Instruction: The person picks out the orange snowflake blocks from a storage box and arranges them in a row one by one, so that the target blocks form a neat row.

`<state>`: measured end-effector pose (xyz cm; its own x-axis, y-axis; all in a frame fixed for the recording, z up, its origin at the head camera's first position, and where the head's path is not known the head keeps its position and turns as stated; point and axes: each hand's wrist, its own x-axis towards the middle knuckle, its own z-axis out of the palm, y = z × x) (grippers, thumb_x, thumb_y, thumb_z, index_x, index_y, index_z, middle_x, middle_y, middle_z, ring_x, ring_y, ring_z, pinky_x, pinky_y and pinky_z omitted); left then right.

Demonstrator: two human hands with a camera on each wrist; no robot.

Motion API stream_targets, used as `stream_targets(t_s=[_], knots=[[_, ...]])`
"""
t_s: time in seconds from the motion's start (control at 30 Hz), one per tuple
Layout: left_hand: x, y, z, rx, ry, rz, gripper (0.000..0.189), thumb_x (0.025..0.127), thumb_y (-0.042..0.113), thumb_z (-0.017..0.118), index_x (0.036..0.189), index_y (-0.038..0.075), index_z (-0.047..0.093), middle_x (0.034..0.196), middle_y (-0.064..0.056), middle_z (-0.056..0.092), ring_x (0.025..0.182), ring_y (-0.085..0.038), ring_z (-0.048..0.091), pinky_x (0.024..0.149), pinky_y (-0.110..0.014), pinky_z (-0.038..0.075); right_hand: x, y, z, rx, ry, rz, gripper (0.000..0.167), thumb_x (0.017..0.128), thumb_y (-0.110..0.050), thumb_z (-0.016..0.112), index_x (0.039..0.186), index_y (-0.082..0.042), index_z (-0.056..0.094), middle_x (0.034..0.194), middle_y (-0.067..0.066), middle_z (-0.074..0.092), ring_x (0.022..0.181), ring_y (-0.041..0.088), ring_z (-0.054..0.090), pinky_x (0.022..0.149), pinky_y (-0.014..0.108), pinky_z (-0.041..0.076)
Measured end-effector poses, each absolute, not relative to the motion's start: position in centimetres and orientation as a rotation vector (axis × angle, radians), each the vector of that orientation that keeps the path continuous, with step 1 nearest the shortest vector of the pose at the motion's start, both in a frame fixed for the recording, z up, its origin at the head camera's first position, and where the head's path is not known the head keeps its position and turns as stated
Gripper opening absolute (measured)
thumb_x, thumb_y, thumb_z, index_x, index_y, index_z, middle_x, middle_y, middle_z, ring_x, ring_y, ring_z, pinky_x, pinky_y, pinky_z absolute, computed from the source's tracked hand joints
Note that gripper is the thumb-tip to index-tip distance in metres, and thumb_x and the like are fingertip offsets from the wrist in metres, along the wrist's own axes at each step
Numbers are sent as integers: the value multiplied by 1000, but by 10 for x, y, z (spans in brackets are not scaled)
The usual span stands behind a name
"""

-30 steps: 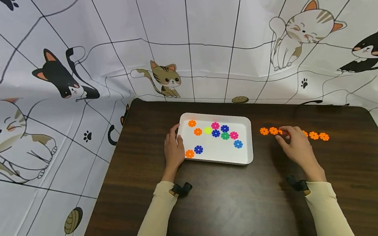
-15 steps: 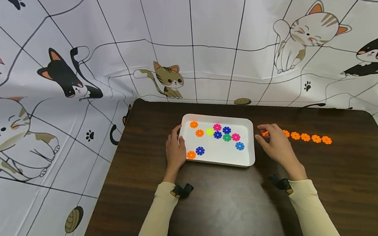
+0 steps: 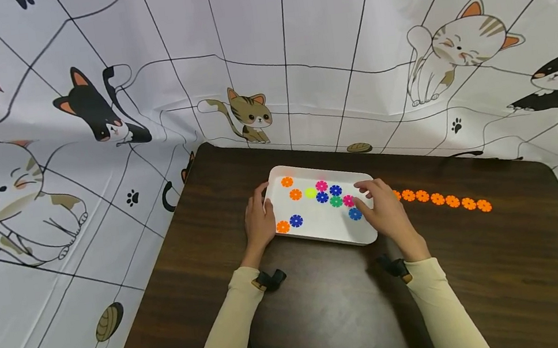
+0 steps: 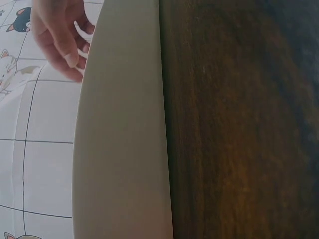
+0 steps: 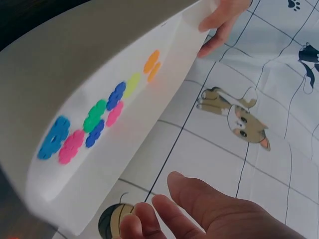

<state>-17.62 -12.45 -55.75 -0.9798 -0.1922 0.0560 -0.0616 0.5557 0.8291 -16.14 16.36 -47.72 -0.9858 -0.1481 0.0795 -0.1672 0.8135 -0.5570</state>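
A white rectangular tray [image 3: 328, 233] holds several small flower-shaped discs in orange, blue, pink, green and yellow. My left hand [image 3: 259, 220] grips the tray's left side, its thumb at the rim; the right wrist view shows this left hand [image 5: 222, 20] at the far end. Over the tray's right end hovers my right hand [image 3: 388, 213], thumb and fingers apart with nothing between them. Close to its fingertips lie a pink disc [image 3: 348, 201] and a light blue disc [image 3: 355, 213]. In the left wrist view the right hand [image 4: 60, 37] appears beyond the tray wall [image 4: 122, 124].
A row of orange discs [image 3: 438, 199] runs along the dark wooden table [image 3: 519, 260] to the right of the tray, its left end partly behind the right hand. A white cloth printed with cats [image 3: 314, 36] hangs behind and to the left of the table.
My right hand has moved left, from the middle of the orange row to its left end and then over the tray. More of the row now shows. The left hand stays on the tray.
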Motion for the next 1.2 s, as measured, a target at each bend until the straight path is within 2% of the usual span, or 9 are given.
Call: stream_targets(t_s=[0.5, 0.97, 1.2], knots=[[-174, -125, -556, 205, -2643, -1408, 45, 107, 18, 43, 151, 27, 44, 126, -18, 58, 113, -35, 53, 100, -52, 43, -170, 129, -486, 376, -3001, 916, 43, 95, -23, 71, 134, -5, 63, 125, 18, 63, 113, 35, 61, 95, 53, 55], [-176, -125, -557, 202, -2641, -1402, 45, 107, 19, 43, 151, 27, 43, 130, -18, 57, 117, -35, 54, 103, -53, 42, -180, 101, -488, 449, -3049, 937, 44, 95, -25, 72, 132, -3, 64, 124, 19, 64, 104, 31, 59, 96, 49, 55], [-176, -125, -556, 209, -2646, -1399, 45, 107, 19, 43, 151, 28, 43, 129, -18, 57, 116, -35, 54, 102, -53, 43, -185, 90, -491, 489, -3051, 941, 44, 94, -24, 72, 133, -4, 64, 124, 19, 65, 107, 32, 62, 96, 48, 55]])
